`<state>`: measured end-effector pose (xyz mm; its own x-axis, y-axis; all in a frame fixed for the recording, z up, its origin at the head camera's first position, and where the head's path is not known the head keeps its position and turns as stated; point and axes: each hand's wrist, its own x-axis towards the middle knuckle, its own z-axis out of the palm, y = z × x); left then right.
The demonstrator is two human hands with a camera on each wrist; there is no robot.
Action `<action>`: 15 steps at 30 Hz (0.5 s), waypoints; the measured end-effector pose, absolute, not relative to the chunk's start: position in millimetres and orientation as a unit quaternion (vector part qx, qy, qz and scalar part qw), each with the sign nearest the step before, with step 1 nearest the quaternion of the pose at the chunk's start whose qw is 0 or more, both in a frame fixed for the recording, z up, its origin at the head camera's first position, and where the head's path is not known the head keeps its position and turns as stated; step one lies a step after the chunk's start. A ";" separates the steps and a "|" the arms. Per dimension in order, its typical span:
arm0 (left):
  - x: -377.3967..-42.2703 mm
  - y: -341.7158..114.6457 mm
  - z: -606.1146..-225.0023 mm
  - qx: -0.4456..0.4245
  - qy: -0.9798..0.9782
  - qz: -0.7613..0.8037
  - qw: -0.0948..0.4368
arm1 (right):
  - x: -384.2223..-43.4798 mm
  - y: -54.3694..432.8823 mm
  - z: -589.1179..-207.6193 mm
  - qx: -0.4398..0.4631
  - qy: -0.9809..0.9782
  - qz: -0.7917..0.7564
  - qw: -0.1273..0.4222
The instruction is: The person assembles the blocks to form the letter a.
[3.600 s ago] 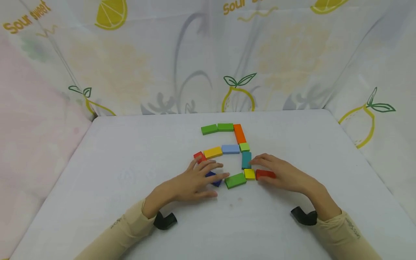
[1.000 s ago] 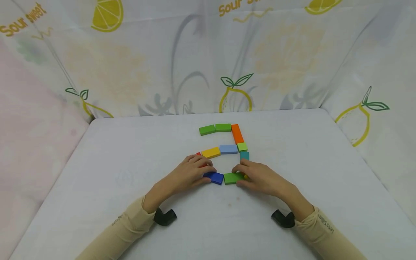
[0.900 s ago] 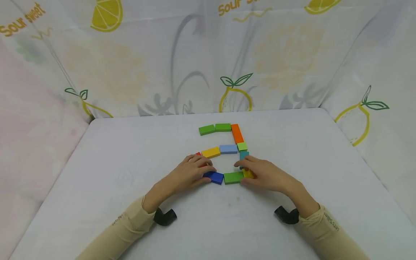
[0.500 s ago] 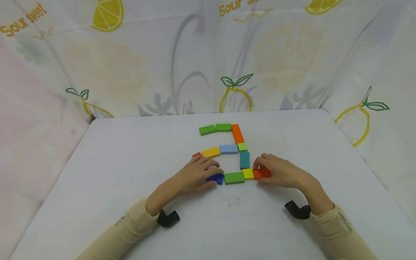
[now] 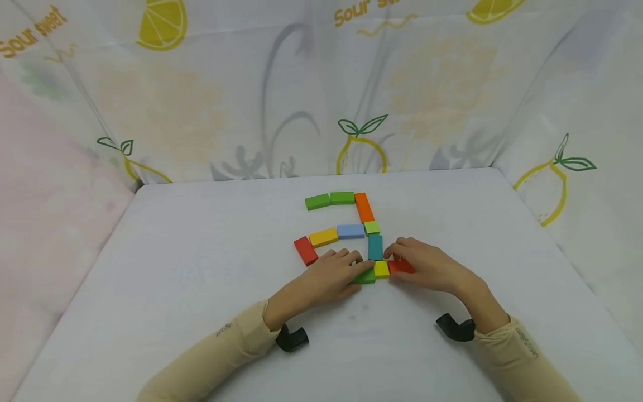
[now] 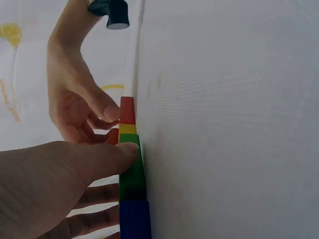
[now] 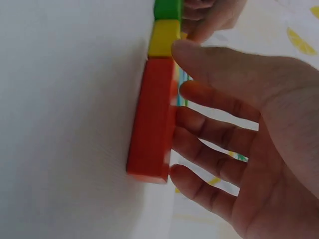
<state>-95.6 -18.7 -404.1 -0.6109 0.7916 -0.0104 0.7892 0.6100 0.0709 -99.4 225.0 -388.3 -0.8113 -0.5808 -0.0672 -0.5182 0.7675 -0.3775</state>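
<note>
Flat coloured blocks lie end to end on the white table. My left hand (image 5: pixel 326 279) is at the bottom row, thumb and fingers on either side of a green block (image 6: pixel 130 172); a dark blue block (image 6: pixel 134 219) beside it is hidden from the head view. My right hand (image 5: pixel 427 265) holds a red block (image 7: pixel 152 117), fingers curled along its far side and thumb by the yellow block (image 7: pixel 165 37). That red block butts against the yellow one, which meets the green. A teal block (image 5: pixel 375 247) stands above the yellow one.
A light green block (image 5: pixel 372 228), an orange one (image 5: pixel 364 207) and two green ones (image 5: pixel 342 198) continue the figure upward. Leftward run a light blue block (image 5: pixel 350 231), an amber one (image 5: pixel 324 237) and a red one (image 5: pixel 306 250). A lemon-print cloth (image 5: pixel 201 111) hangs behind the table.
My left hand has moved right from the dark blue block to the green one, uncovering the left red block. My right hand went from the green and yellow blocks back to the right-hand red block.
</note>
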 end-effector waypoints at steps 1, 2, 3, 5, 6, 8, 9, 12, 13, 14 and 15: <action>-96.0 -18.2 -405.2 0.439 0.897 0.034 0.022 | -99.0 223.5 -389.0 -0.297 0.936 -0.168 0.084; -96.4 -17.9 -406.1 0.438 0.898 0.040 0.025 | -98.6 222.1 -389.5 -0.297 0.938 -0.163 0.078; -96.7 -17.8 -406.6 0.436 0.898 0.046 0.028 | -98.3 221.0 -389.8 -0.297 0.939 -0.159 0.072; -97.5 -17.8 -407.5 0.435 0.898 0.055 0.029 | -97.8 219.5 -390.3 -0.293 0.942 -0.150 0.067; -97.9 -17.8 -407.9 0.435 0.898 0.060 0.030 | -97.6 219.0 -390.6 -0.291 0.943 -0.146 0.064; -98.3 -18.1 -407.8 0.433 0.898 0.069 0.033 | -97.6 217.9 -391.3 -0.287 0.946 -0.139 0.060; -98.6 -18.2 -407.9 0.433 0.898 0.072 0.034 | -97.5 217.5 -391.6 -0.285 0.947 -0.136 0.058; -99.8 -18.1 -408.3 0.430 0.898 0.088 0.042 | -97.4 216.3 -392.8 -0.277 0.950 -0.131 0.052; -100.4 -17.8 -408.9 0.427 0.898 0.095 0.045 | -97.3 216.0 -393.1 -0.276 0.951 -0.131 0.050; -101.1 -17.3 -409.4 0.423 0.899 0.104 0.050 | -97.1 215.9 -393.2 -0.274 0.952 -0.131 0.048; -101.7 -16.6 -409.7 0.418 0.900 0.114 0.056 | -97.0 216.0 -393.5 -0.275 0.951 -0.131 0.046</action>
